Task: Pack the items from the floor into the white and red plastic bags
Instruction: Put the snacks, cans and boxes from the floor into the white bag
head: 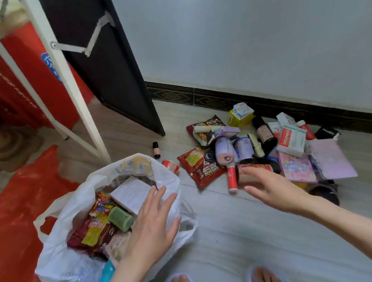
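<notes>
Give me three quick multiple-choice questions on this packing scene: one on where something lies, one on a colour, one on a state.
1. Where does the small dark bottle lie?
A. inside the white bag
B. alone on the floor near the black door
C. on the red bag

2. What colour is the flat bag left of the white bag?
A. blue
B. red
C. black

3. What is the right hand holding?
A. nothing
B. a book
C. a slipper

Answers:
1 B, it lies apart from the pile.
2 B, plainly red.
3 A, its fingers are spread over the pile, no grip yet.
</notes>
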A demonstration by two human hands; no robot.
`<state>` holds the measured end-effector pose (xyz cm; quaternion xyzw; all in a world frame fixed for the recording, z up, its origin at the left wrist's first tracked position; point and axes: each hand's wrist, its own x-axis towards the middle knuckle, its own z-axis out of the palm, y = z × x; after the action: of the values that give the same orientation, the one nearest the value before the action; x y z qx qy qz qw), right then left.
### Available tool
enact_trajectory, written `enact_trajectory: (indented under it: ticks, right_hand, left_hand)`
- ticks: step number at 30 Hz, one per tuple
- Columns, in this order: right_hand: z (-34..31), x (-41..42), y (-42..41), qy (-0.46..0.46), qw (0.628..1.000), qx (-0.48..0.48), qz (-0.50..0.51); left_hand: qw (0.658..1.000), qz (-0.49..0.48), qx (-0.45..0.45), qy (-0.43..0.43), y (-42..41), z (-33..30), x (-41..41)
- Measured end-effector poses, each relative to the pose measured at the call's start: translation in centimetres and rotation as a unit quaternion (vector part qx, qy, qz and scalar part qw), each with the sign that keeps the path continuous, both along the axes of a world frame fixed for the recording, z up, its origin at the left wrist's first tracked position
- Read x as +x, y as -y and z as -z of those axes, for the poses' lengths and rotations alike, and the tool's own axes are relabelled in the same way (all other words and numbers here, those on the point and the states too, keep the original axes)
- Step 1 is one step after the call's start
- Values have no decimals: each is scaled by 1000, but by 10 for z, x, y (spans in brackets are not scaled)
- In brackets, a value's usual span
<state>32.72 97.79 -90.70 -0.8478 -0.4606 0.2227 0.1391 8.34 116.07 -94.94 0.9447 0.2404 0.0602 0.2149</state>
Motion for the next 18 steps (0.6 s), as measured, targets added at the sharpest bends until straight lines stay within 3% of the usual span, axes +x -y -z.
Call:
enact_trajectory:
  ticks: [4, 7, 14, 18]
  right_hand:
    - [32, 20, 84, -14, 983, 20, 183]
    - [60, 31, 127, -23, 963, 12, 270]
    - [140, 75, 166, 31, 934, -115, 337]
    - [171, 106, 158, 37, 915, -120, 384]
  left_hand:
    - [998, 52, -19, -29, 38, 21, 52]
    - [991, 93, -19, -99, 58, 45, 81]
    - [970, 132, -19, -204, 82, 124, 137]
    - [981, 105, -36, -160, 77, 150, 177]
